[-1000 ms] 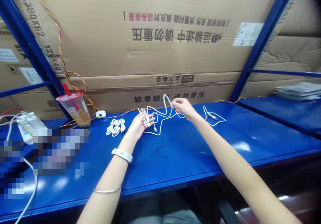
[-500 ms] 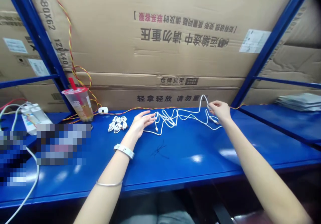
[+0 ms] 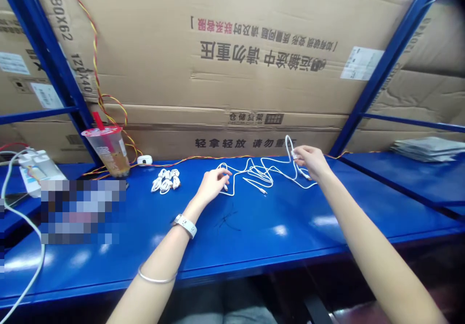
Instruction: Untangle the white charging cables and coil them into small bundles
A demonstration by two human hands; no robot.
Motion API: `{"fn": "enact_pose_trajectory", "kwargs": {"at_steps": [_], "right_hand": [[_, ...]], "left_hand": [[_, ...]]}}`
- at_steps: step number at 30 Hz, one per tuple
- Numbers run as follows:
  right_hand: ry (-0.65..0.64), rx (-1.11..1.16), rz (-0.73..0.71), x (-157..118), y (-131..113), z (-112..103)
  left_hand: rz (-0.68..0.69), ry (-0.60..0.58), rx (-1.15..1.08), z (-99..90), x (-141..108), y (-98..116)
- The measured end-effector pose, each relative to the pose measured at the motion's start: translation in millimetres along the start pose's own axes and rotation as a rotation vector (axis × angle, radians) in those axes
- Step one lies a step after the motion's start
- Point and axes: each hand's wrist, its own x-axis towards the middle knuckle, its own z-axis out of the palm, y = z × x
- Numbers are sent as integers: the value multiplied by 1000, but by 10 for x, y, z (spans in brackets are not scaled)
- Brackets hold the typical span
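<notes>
Right hand [image 3: 313,162]: pinching a white cable [image 3: 286,137] in the fingers, with a loop up off the worktop [image 3: 261,241]
Left hand [image 3: 215,182]: half-curled by a plug [image 3: 225,187], grip cannot be told
Loose cables [image 3: 264,174]: sprawled between hands, uncoiled
Coiled bundles [image 3: 165,182]: apparently done, clustered leftward
Cup [image 3: 109,145]: lidded, straw [image 3: 97,119] in, brownish drink [image 3: 116,164] inside

Loose white cables [image 3: 262,173] sprawl in overlapping loops across the blue tabletop [image 3: 261,246]. One stretch arches upward to the right hand [image 3: 312,162].

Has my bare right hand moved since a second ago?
Yes, rightward: your bare right hand is now by the right end of the lowest black lettering on the brown cardboard.
</notes>
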Motion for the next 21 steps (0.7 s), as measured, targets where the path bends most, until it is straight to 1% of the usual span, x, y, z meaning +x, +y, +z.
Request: {"fn": "enact_pose_trajectory", "kwargs": {"at_steps": [3, 5, 6, 9, 12, 14, 16, 18, 21], "right_hand": [[-122, 133, -8, -74, -329, 201], [-210, 195, -27, -125, -527, 348], [-229, 203, -24, -149, -611, 422], [-280, 192, -4, -206, -790, 613], [-333, 213, -14, -237, -878, 709], [-351, 236, -24, -247, -908, 701], [-348, 252, -34, -243, -924, 637], [-322, 263, -54, -221, -929, 526], [-245, 279, -91, -161, -916, 301]], "left_hand": [[89, -136, 91, 103, -30, 108], [172, -193, 205, 181, -43, 181], [213, -212, 265, 223, -45, 215], [282, -264, 446, 345, -44, 297], [269, -342, 614, 425, -35, 343], [270, -352, 672, 440, -28, 357], [278, -308, 676, 432, -18, 352], [282, -259, 650, 419, -6, 319], [254, -215, 581, 418, 21, 220]]}}
